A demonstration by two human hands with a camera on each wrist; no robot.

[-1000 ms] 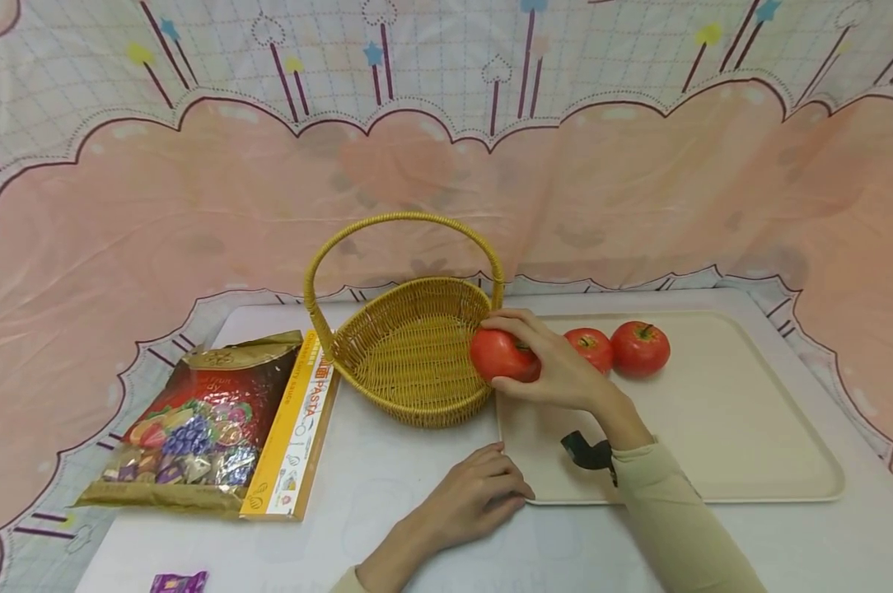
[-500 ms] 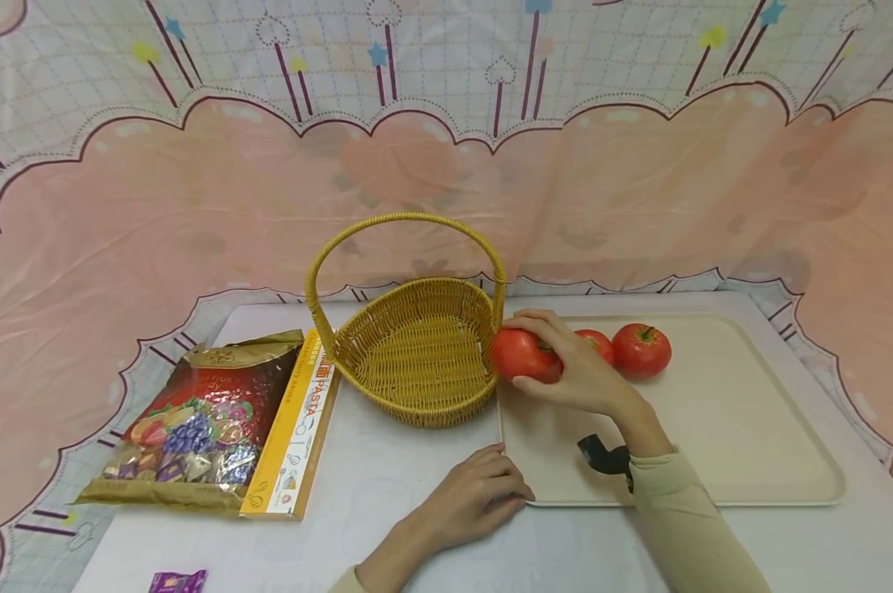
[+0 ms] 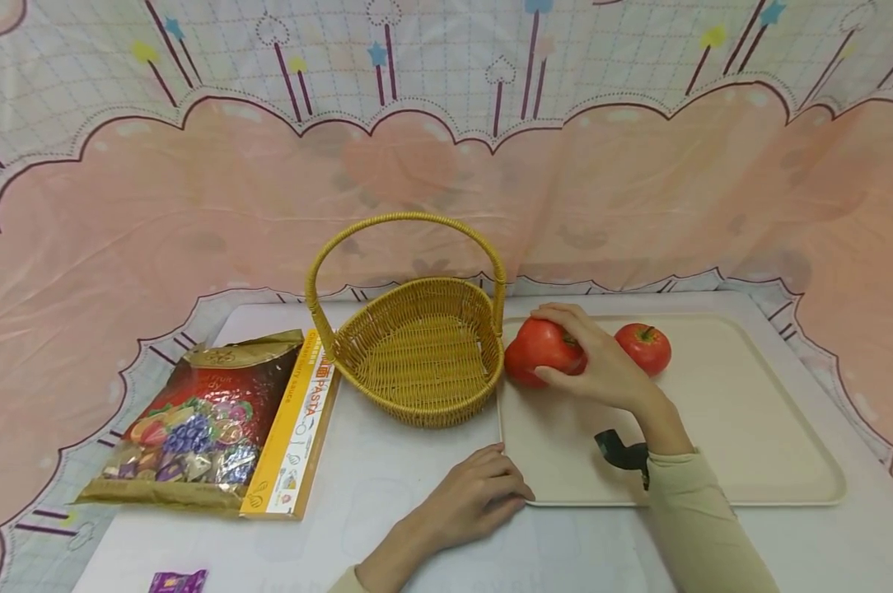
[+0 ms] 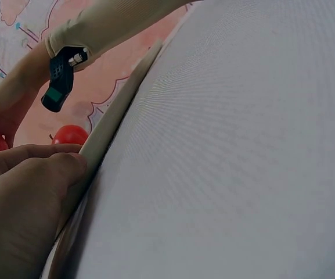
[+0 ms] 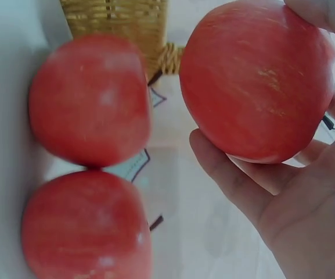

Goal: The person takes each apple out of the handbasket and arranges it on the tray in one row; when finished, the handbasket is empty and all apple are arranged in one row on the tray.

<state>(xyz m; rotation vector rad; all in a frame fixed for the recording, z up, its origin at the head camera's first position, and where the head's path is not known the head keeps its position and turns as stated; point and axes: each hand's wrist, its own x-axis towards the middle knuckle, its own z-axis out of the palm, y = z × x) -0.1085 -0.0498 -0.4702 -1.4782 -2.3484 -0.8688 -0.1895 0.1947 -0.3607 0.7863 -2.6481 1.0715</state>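
Observation:
An apple (image 3: 558,346) is in my right hand (image 3: 613,371), fingers over its far side and thumb on the near side. The right wrist view shows this held apple (image 5: 257,81) close up, above the tray. At its left a red apple (image 3: 516,362) peeks out on the tray, partly covered. Another apple (image 3: 645,347) sits to the right of my hand. My left hand (image 3: 472,494) rests at the near left corner of the cream tray (image 3: 750,428), its fingertips touching the rim; it holds nothing.
A yellow wicker basket (image 3: 424,403) with a tall handle stands just left of the tray. Further left lie a bag of candy (image 3: 202,420) and a yellow pasta box (image 3: 291,445). A purple wrapped candy (image 3: 178,582) lies at the front edge.
My right hand has moved right with the held apple, away from the basket and over the tray. It now covers the middle apple, while the left one shows. My left hand stays put.

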